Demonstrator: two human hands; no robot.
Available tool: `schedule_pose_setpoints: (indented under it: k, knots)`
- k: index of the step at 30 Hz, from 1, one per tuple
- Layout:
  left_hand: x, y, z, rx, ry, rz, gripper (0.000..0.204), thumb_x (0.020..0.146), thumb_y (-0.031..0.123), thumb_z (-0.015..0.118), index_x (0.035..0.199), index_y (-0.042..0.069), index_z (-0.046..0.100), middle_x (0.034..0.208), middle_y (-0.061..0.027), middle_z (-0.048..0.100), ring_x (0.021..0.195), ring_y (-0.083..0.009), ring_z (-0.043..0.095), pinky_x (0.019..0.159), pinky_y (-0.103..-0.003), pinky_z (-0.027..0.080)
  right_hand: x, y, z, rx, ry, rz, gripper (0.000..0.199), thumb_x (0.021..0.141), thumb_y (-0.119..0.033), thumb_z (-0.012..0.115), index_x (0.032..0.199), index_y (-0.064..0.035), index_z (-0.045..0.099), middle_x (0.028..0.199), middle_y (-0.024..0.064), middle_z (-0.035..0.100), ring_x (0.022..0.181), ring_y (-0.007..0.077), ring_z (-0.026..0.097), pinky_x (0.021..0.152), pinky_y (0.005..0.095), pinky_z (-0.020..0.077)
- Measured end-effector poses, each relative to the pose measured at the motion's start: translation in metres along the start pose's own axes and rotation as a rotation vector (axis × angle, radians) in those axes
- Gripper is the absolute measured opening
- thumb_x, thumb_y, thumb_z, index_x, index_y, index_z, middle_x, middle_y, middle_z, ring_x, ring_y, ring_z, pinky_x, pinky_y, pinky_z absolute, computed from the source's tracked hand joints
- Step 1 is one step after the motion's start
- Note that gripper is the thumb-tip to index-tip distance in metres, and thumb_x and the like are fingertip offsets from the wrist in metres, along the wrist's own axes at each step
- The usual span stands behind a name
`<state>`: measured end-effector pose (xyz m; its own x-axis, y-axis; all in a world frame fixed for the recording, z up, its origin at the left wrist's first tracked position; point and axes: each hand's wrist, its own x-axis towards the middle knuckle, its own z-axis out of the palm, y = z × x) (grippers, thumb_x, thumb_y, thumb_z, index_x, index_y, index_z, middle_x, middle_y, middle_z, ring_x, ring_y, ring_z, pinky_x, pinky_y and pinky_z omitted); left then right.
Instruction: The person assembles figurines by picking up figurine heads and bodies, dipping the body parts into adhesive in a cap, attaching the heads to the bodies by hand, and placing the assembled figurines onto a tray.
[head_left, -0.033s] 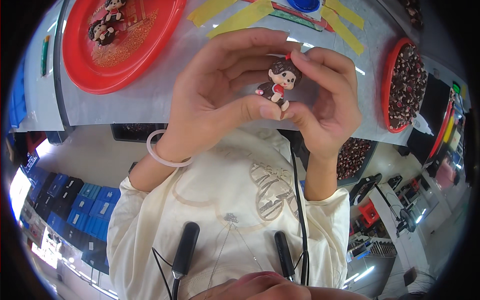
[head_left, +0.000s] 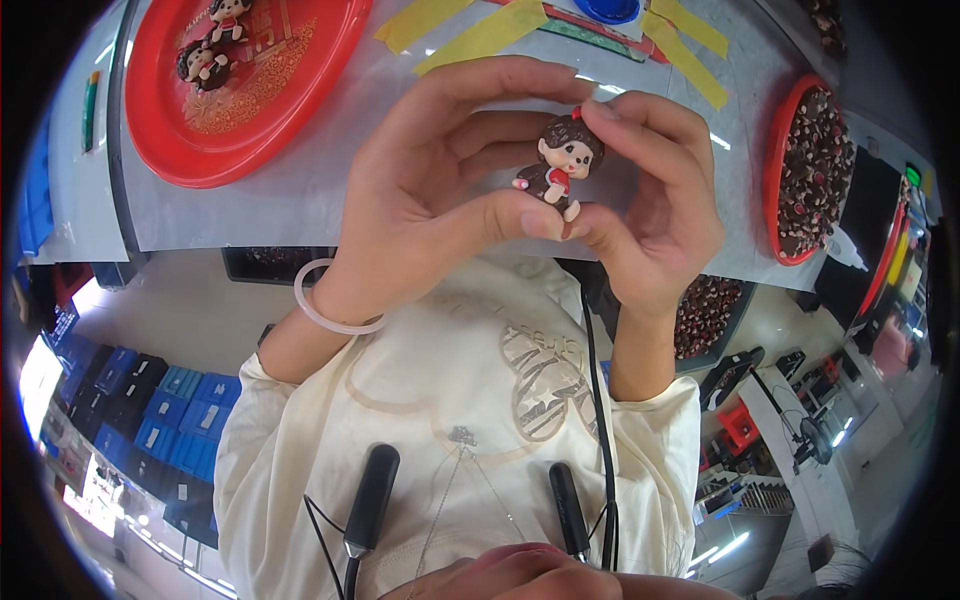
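Between my two hands is a small monkey-like doll figurine (head_left: pixel 562 172) with dark brown hair, a pale face, a red bib and a red bow on top. My left hand (head_left: pixel 415 185) curves around its left side, with the thumb pressed at its lower body. The index finger and thumb of my right hand (head_left: pixel 660 175) pinch it at the bow and near the feet. It leans slightly, its face turned up toward me. At the upper left, two similar figurines (head_left: pixel 205 65) lie on a round red tray (head_left: pixel 180 150).
The grey table (head_left: pixel 290 215) runs under my hands. Yellow tape strips (head_left: pixel 480 38) and a blue round dish (head_left: pixel 607 8) lie at its far side. To the right stands a red bowl (head_left: pixel 773 190) full of small brown pieces. Below the table edge sits a bin of brown pieces (head_left: pixel 705 315).
The figurine has shifted very slightly in my fingers. Both hands stay in nearly the same place.
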<state>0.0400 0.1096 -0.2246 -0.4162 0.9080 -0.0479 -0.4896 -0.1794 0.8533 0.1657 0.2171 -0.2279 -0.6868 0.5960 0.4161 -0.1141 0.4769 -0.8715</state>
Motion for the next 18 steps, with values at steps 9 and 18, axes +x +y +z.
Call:
schedule_pose_setpoints:
  k: [9, 18]
  knots:
    - [-0.0017, -0.0027, -0.0012, 0.022, -0.025, 0.003, 0.069, 0.065, 0.012, 0.079, 0.120, -0.004, 0.039, 0.125, -0.0204, 0.043, 0.107, -0.0272, 0.055, 0.089, -0.033, 0.048, -0.0004, 0.0042, -0.0004, 0.199, 0.012, 0.090, 0.031, 0.066, 0.002, 0.070, 0.096, 0.0042, 0.063, 0.098, 0.0154, 0.061, 0.091, 0.0246, 0.060, 0.079, 0.0299, 0.0492]
    - [-0.0021, -0.0042, -0.0060, 0.064, -0.037, -0.013, 0.057, 0.073, 0.006, 0.073, 0.118, -0.006, 0.040, 0.121, -0.0202, 0.047, 0.109, -0.0266, 0.054, 0.089, -0.033, 0.048, -0.0033, 0.0058, 0.0004, 0.132, 0.122, -0.084, 0.030, 0.066, 0.010, 0.066, 0.095, 0.0058, 0.060, 0.097, 0.0172, 0.060, 0.088, 0.0240, 0.060, 0.077, 0.0298, 0.0500]
